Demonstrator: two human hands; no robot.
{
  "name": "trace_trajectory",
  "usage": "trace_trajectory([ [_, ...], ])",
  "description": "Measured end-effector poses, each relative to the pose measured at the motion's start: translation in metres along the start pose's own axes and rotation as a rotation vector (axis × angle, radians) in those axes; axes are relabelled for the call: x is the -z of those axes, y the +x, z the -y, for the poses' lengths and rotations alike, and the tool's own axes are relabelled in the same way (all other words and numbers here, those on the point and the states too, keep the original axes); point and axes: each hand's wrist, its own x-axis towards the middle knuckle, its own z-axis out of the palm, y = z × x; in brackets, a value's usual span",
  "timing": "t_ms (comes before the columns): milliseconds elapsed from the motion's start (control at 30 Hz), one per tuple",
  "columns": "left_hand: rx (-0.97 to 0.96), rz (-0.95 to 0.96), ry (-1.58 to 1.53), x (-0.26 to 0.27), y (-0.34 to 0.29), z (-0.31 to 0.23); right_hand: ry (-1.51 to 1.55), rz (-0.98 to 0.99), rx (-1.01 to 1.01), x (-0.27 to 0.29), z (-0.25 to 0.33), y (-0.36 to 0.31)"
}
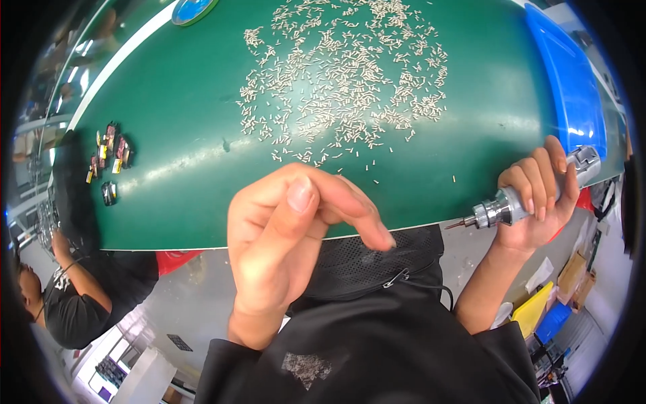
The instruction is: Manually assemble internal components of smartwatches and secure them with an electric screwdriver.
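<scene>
My left hand (282, 229) is raised before the table's near edge, its fingers curled and its thumb drawn in against them. Whatever lies inside those fingers, if anything, is hidden. At the right, my right hand (538, 188) is wrapped round a silver power screwdriver (509, 206), a thick cylinder with a thin pointed bit aimed left. Beyond my left hand, a great many small pale metal pins (350, 87) lie scattered over the green tabletop (182, 114). A few stray pins are nearer the edge.
A blue plastic bin (572, 81) stands at the table's right end. Several small dark packs with yellow parts (108, 151) lie at the left. A round blue-and-green dish (192, 9) is at the far left. Another person (74, 296) sits at the left.
</scene>
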Motion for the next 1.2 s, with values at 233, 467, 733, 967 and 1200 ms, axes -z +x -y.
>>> trace_trajectory([
  [233,0.142,0.117,-0.345,0.008,0.006,0.003,0.014,-0.01,0.011,0.003,-0.002,0.002],
  [467,0.123,0.148,-0.307,0.008,0.008,0.0,0.016,0.002,0.014,0.002,-0.003,0.007],
  [733,0.06,0.107,-0.262,0.002,0.004,0.008,0.023,0.005,0.009,0.002,-0.002,0.001],
  [967,-0.066,0.174,-0.294,0.001,0.002,0.016,-0.03,0.015,0.001,0.006,0.002,0.001],
  [1200,-0.229,0.148,0.804,-0.032,0.011,0.008,0.037,0.06,0.018,0.012,0.003,0.0],
])
